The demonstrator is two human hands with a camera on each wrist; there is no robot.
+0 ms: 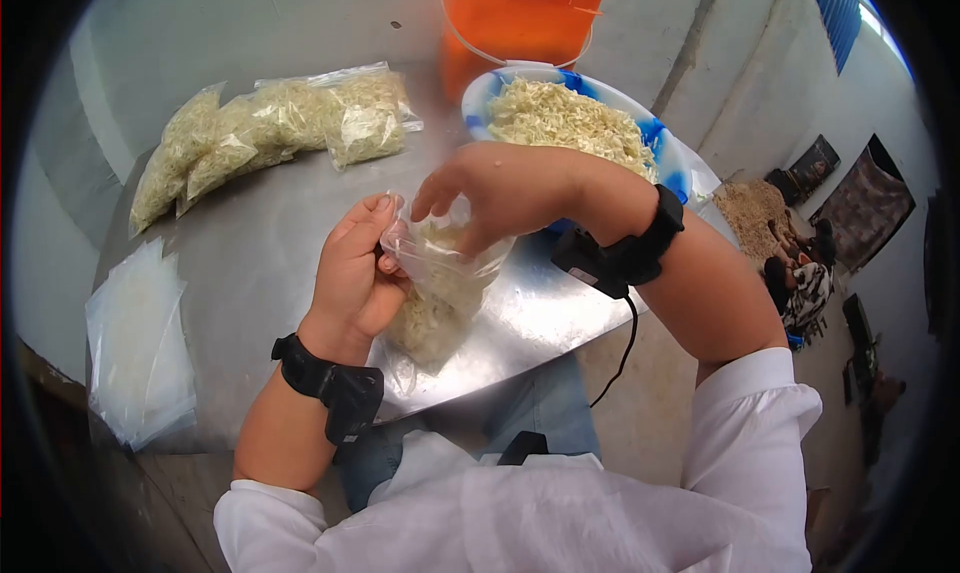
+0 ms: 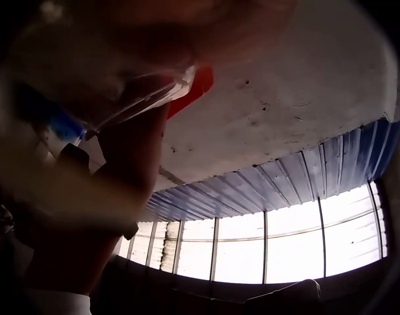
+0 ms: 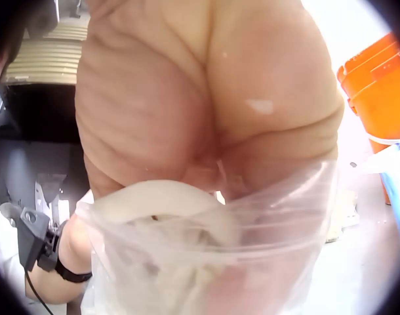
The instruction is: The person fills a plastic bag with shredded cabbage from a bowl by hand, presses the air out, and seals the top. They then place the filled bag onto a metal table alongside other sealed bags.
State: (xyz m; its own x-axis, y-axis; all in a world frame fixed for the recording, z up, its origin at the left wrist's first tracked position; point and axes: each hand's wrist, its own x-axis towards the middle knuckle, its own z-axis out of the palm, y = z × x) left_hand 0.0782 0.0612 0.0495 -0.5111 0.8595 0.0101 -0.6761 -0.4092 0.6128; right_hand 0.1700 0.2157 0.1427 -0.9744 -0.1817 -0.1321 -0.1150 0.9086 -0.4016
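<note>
My left hand point(image 1: 355, 263) pinches the rim of a clear plastic bag point(image 1: 440, 293) between thumb and fingers. Pale shredded cabbage fills the lower part of this bag, which hangs over the near side of the metal table. From above, my right hand point(image 1: 500, 198) reaches into the bag's mouth, thumb and fingers spread apart. In the right wrist view, film covers the lower part of that hand point(image 3: 206, 125), and its fingertips are hidden. The left wrist view is dark, with bag film point(image 2: 147, 105) beside the right forearm.
Several filled bags of shredded cabbage point(image 1: 270, 128) line the back left of the metal table point(image 1: 240, 273). A stack of flat plastic bags point(image 1: 140, 343) lies at left. A blue-and-white basin point(image 1: 477, 108) of shredded cabbage stands at back right, before an orange bucket point(image 1: 520, 18).
</note>
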